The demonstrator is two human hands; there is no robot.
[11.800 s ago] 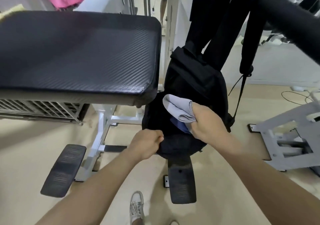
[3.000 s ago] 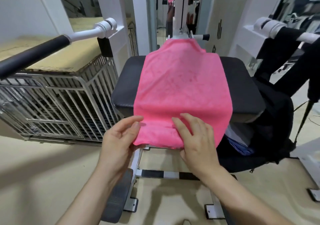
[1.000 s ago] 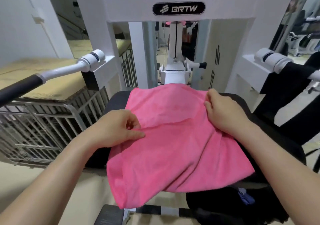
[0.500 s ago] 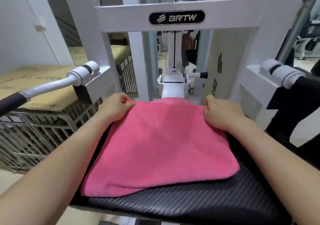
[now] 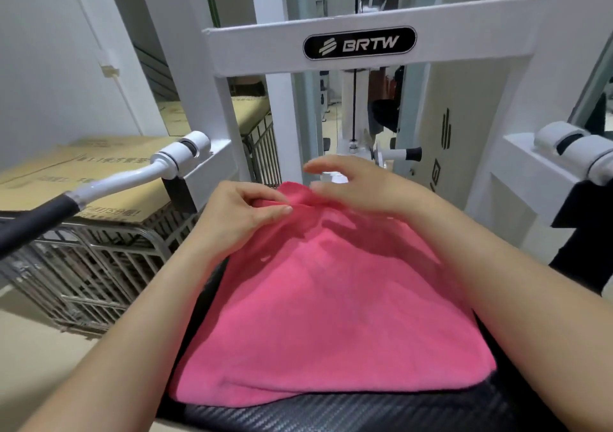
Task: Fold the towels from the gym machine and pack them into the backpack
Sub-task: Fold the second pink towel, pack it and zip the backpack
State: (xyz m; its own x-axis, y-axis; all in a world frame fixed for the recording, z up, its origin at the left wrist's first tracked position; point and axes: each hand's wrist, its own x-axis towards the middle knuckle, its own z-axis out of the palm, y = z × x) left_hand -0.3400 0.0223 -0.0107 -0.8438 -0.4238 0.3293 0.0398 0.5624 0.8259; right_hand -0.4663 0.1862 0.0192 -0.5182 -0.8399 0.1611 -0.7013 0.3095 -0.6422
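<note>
Both hands had slid from the far corners toward twelve o'clock; my left hand [image 5: 247, 214] pinched the pink towel [image 5: 331, 315] on the desk [image 5: 365, 413], right hand [image 5: 358, 187] open, fingers spread. I'd match edges before creasing.

Left hand [image 5: 243, 214]: knuckles up at the far middle, thumb and fingertips pinched together on a fold of cloth.
Right hand [image 5: 360, 184]: just right of the left, fingers spread and slightly lifted, heel resting down.
Forearms: bare, both reaching from the near corners, converging far.
</note>
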